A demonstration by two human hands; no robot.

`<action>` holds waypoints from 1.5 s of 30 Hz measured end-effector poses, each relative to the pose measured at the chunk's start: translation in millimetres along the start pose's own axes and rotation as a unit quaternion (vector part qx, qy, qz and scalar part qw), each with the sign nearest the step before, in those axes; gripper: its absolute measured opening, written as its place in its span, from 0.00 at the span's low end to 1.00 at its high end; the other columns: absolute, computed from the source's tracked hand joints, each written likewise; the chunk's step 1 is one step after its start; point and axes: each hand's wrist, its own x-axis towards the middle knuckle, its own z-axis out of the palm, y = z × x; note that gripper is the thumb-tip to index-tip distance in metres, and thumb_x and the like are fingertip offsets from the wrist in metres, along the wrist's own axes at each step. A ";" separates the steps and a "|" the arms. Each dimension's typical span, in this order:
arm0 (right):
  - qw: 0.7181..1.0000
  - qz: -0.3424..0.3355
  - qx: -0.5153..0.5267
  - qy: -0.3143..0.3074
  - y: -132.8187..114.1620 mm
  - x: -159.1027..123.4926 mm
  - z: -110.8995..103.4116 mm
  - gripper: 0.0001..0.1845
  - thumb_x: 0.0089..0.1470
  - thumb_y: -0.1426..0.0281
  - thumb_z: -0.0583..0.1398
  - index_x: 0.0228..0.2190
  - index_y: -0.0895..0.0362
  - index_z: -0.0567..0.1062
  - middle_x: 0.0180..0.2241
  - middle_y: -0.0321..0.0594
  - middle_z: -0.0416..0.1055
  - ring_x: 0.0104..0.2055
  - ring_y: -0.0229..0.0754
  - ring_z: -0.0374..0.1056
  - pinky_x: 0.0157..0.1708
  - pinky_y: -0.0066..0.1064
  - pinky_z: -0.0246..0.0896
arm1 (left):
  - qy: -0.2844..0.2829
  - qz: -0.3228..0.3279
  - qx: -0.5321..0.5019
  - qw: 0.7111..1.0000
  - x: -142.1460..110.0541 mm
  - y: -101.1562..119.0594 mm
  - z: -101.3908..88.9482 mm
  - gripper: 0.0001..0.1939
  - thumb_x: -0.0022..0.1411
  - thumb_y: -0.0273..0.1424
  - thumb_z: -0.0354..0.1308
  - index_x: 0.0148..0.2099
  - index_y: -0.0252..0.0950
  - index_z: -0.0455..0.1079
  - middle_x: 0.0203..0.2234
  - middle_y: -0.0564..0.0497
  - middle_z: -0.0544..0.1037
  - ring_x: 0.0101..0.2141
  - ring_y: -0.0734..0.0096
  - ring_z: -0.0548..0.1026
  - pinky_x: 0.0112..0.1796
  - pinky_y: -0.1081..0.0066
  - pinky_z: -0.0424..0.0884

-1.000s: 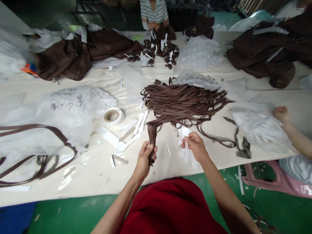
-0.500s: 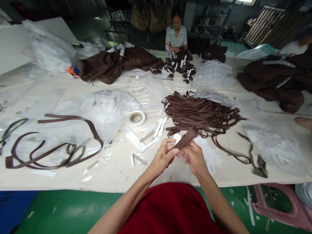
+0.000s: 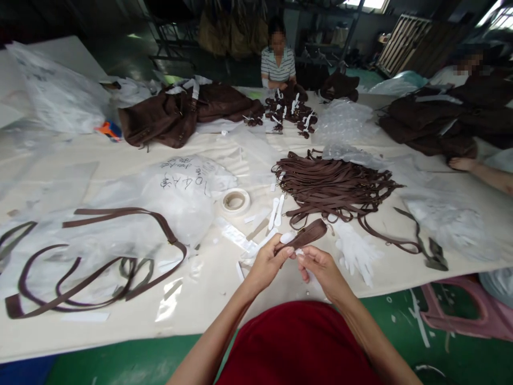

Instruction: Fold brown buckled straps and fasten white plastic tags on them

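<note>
Holds a folded strap (image 3: 312, 232) in the left hand (image 3: 269, 261), just in front of the strap pile (image 3: 336, 184) and above the near part of the table (image 3: 132, 334). Presses it under the left thumb, with the other left fingers curled behind, and points the looped end up and to the right. Shows the round end of a white tie (image 3: 287, 238) beside the strap, by the left fingers. Pinches a small white piece (image 3: 299, 251) between thumb and forefinger of the right hand (image 3: 320, 267), close to the left thumb; cannot tell whether it belongs to the same tie, or passes around the strap.

Has white gloves (image 3: 358, 251) lying just right of the right hand, loose ties (image 3: 276, 212) and a tape roll (image 3: 245, 202) beyond the left. Farther left, has longer straps (image 3: 178, 243) looped over clear plastic, near a marked bag (image 3: 184, 198). Across the table, has tied bundles (image 3: 296, 115) before a person in a striped shirt (image 3: 278, 67), between brown bags (image 3: 156, 120) and bubble wrap (image 3: 344, 120).
</note>
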 end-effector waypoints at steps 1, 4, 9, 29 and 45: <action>0.999 0.010 -0.030 0.000 1.1 -3.5 -1.9 0.18 0.51 0.53 0.63 0.28 0.55 0.73 0.22 0.33 0.68 0.20 0.35 0.61 0.20 0.27 0.56 | 0.002 0.000 0.009 1.000 1.6 -1.7 -1.7 0.14 0.62 0.43 0.58 0.41 0.38 0.67 0.24 0.56 0.71 0.22 0.76 0.60 0.24 0.75 0.58; 0.989 -0.035 -0.141 0.026 0.9 -12.5 -7.0 0.16 0.53 0.55 0.62 0.25 0.54 0.72 0.24 0.34 0.67 0.24 0.36 0.63 0.24 0.28 0.59 | 0.014 0.008 0.036 0.999 7.2 -5.5 -1.4 0.12 0.62 0.42 0.59 0.39 0.38 0.70 0.22 0.58 0.67 0.23 0.74 0.62 0.25 0.75 0.59; 0.951 -0.210 -0.216 0.074 -8.6 -14.5 -6.6 0.13 0.56 0.63 0.62 0.22 0.53 0.73 0.40 0.43 0.73 0.41 0.44 0.70 0.42 0.34 0.65 | 0.052 0.033 0.060 0.996 14.0 -5.8 7.7 0.10 0.62 0.38 0.59 0.41 0.38 0.72 0.27 0.54 0.73 0.29 0.70 0.69 0.31 0.73 0.65; 0.996 -0.012 -0.015 0.085 -14.0 25.6 2.8 0.18 0.49 0.55 0.63 0.20 0.55 0.73 0.17 0.34 0.69 0.17 0.34 0.62 0.17 0.25 0.59 | 0.120 0.076 0.121 0.982 22.1 -10.6 11.3 0.08 0.64 0.32 0.58 0.45 0.41 0.64 0.34 0.52 0.79 0.37 0.67 0.78 0.39 0.70 0.69; 0.991 -0.009 -0.047 0.122 -6.5 29.4 12.0 0.14 0.51 0.57 0.59 0.25 0.55 0.71 0.17 0.31 0.69 0.16 0.33 0.64 0.16 0.23 0.58 | 0.121 0.153 0.281 0.940 21.5 -18.0 6.5 0.06 0.66 0.31 0.56 0.45 0.41 0.69 0.34 0.51 0.81 0.36 0.67 0.80 0.38 0.71 0.72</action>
